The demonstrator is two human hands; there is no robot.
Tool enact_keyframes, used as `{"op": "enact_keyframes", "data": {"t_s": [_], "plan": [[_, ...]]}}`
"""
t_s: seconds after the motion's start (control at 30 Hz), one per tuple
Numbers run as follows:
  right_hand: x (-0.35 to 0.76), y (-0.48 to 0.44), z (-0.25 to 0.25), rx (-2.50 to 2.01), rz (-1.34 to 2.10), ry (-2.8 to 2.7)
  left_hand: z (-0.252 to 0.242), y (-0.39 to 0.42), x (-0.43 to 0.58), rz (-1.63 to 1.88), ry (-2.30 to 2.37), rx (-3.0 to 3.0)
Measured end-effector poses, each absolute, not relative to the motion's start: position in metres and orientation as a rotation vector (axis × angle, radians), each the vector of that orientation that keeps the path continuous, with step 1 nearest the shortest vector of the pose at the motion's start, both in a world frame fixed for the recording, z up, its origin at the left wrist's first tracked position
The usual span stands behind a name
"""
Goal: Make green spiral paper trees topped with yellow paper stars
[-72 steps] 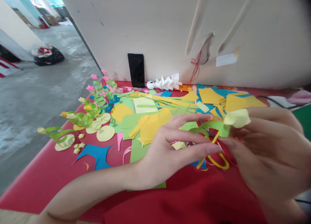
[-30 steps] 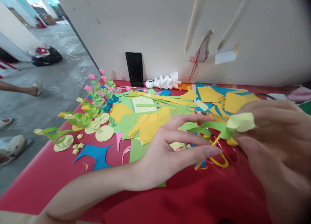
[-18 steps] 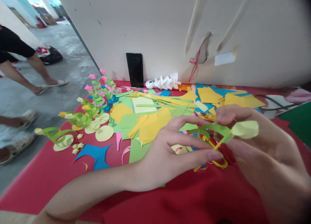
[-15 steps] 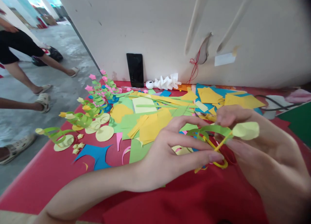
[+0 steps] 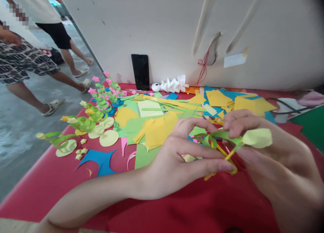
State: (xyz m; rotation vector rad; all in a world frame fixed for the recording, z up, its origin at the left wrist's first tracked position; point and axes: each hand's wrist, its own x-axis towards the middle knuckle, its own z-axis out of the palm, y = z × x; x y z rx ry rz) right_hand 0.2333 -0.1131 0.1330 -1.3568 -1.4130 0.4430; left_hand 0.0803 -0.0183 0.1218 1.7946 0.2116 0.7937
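Both hands are together at the right centre, over the table. My left hand [image 5: 177, 152] is closed, its thumb and fingers pinching a thin yellow stick-like piece [image 5: 231, 154]. With thumb and fingertips, my right hand [image 5: 280, 155] grips a curled green paper strip [image 5: 225, 135]. A pale yellow-green folded paper piece [image 5: 258, 138] sits at the strip's right end, and the yellow piece meets the strip just beside it. The strip's curl hangs between the two hands. A yellow loop below the fingers is partly hidden; I cannot tell what it belongs to.
Paper spirals with stars [image 5: 101, 94] stand on the table's left side, near pale paper discs [image 5: 108, 139], small stars [image 5: 81, 152] and blue scrap [image 5: 100, 160]. Yellow sheets [image 5: 162, 128] lie centrally. A phone [image 5: 140, 72] leans on the back panel. People [image 5: 27, 57] are beyond the left edge.
My hands keep their grips, with the paper piece shifted and turned slightly to the right. At left, the people have moved, and another person in patterned shorts is now visible.
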Motion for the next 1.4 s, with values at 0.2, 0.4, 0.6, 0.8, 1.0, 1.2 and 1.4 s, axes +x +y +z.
{"op": "enact_keyframes", "data": {"t_s": [0.2, 0.4, 0.6, 0.8, 1.0, 1.2, 1.4], "plan": [[0.229, -0.114, 0.137, -1.353, 0.57, -1.335, 0.121, -0.017, 0.081, 0.805, 0.202, 1.799], [0.227, -0.112, 0.134, -1.352, 0.647, -1.289, 0.119, -0.017, 0.082, 0.821, 0.204, 1.806], [0.226, -0.113, 0.129, -1.364, 0.416, -1.157, 0.119, -0.016, 0.084, 0.851, 0.203, 1.843], [0.228, -0.112, 0.128, -1.36, 0.349, -1.168, 0.121, -0.017, 0.082, 0.848, 0.202, 1.883], [0.237, -0.115, 0.134, -1.357, 0.388, -1.275, 0.121, -0.014, 0.082, 0.892, 0.221, 1.937], [0.244, -0.114, 0.133, -1.418, 0.399, -1.19, 0.128, -0.004, 0.078, 1.23, 0.286, 2.23], [0.222, -0.115, 0.125, -1.476, -0.058, -1.278, 0.134, 0.001, 0.073, 1.515, 0.335, 2.47]]}}
